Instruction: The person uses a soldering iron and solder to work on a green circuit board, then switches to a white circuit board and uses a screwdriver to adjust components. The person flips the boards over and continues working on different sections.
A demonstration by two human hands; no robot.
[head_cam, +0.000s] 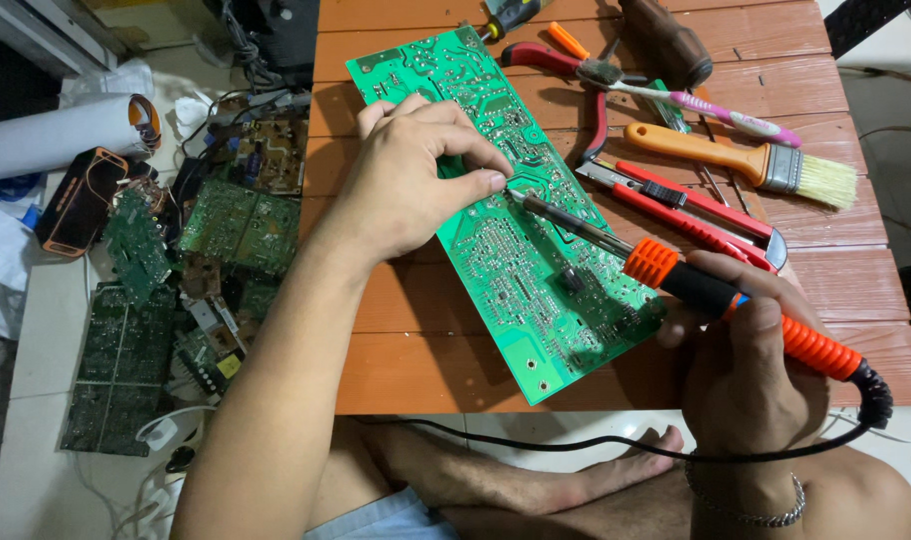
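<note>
My left hand pins the green circuit board mid-worktop, fingertips pinched at the iron's tip. Right hand at 4 o'clock grips the orange soldering iron. Paintbrush at 2 o'clock.

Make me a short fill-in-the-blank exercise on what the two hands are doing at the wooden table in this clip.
1. The right hand holds a soldering iron with an orange and ____ handle.
2. The iron's tip meets the ____ circuit board on the wooden table.
3. The left hand rests on the ____, fingertips by the iron's tip.
4. Right of the board lies a paintbrush with an ____ handle.

Missing words: black; green; board; orange
</note>
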